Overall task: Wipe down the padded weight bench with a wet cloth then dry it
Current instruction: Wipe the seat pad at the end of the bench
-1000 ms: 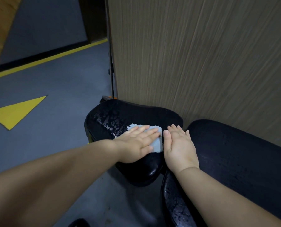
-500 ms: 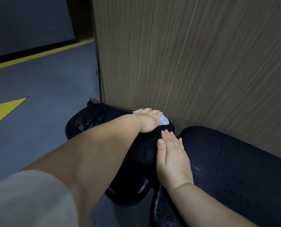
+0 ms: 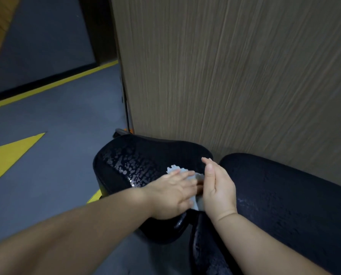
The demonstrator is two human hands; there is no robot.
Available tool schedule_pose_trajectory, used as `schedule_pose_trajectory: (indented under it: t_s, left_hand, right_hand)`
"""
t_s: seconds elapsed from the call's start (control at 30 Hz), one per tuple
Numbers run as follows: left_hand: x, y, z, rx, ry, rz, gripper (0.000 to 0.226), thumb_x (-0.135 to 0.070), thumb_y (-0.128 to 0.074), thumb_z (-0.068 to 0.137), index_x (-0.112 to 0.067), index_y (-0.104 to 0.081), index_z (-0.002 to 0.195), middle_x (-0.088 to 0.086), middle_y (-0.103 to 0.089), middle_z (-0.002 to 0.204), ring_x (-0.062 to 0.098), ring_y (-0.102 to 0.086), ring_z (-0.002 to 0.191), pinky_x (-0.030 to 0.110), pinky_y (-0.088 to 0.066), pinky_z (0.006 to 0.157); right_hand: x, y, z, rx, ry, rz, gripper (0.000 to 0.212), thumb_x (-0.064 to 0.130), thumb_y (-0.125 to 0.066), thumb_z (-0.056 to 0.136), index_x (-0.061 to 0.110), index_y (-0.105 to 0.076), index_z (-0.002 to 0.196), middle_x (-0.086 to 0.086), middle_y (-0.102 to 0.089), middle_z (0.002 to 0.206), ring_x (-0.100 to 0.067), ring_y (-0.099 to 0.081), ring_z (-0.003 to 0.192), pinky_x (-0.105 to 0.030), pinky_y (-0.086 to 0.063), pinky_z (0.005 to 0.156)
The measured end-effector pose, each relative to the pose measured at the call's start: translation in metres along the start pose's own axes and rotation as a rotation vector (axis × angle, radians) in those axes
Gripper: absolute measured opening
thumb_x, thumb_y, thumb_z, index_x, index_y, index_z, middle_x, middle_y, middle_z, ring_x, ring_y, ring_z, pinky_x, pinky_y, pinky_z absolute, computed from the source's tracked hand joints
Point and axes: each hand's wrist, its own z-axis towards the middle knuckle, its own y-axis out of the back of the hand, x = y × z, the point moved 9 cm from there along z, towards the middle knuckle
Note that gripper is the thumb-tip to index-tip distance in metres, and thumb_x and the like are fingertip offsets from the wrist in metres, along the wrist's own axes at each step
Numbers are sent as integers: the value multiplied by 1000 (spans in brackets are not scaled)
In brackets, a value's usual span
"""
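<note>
The black padded bench has a seat pad point(image 3: 145, 155) with water droplets across its surface and a longer back pad point(image 3: 284, 195) to the right. A pale blue cloth point(image 3: 174, 169) lies on the seat pad near the gap between the pads. My left hand point(image 3: 171, 192) presses flat on the cloth with straight fingers. My right hand point(image 3: 218, 185) stands on edge right beside it, fingers straight, at the cloth's right side; most of the cloth is hidden under and between the hands.
A wood-grain panel point(image 3: 235, 76) rises directly behind the bench. Grey floor point(image 3: 56, 126) with a yellow line point(image 3: 52, 86) and a yellow triangle point(image 3: 8, 153) spreads to the left. An orange part point(image 3: 130, 131) of the frame shows behind the seat pad.
My left hand has drawn the cloth back from the far edge of the seat pad toward me. My right hand has tipped from flat onto its edge beside the cloth.
</note>
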Motion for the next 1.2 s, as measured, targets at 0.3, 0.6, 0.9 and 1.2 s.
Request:
schedule_pose_trajectory:
  t_s: [0.3, 0.6, 0.9, 1.2]
  left_hand:
    - [17, 17, -19, -312, 50, -439, 55, -24, -42, 76, -27, -62, 127, -22, -48, 139, -10, -26, 136, 12, 7, 113]
    - [91, 1, -46, -428, 462, -165, 98, -82, 16, 71, -41, -28, 149, -23, -16, 158, -2, -1, 146, 24, 14, 115]
    - [88, 2, -45, -425, 477, -99, 84, -66, 11, 76, -42, -23, 150, -22, -14, 158, 1, 0, 147, 30, 10, 118]
    - [88, 3, -45, -435, 480, -59, 83, -64, 12, 78, -42, -20, 151, -23, -12, 158, 3, 0, 147, 31, 10, 117]
  right_hand:
    - [14, -6, -27, 70, -185, 10, 31, 22, -52, 93, 21, -58, 124, 5, -55, 127, -7, -51, 116, -23, -38, 99]
    - [25, -57, -57, 420, -345, -249, 69, 28, -41, 97, 10, -4, 152, -4, 17, 159, -18, 19, 145, -33, -5, 119]
    - [14, -67, -15, 318, -309, -338, 83, 38, -50, 92, 6, -2, 152, -10, 15, 159, -21, 19, 145, -34, 7, 119]
    - [4, -60, 6, 245, -313, -416, 67, 29, -40, 98, 4, -9, 151, -12, 6, 160, -22, 7, 147, -33, -4, 120]
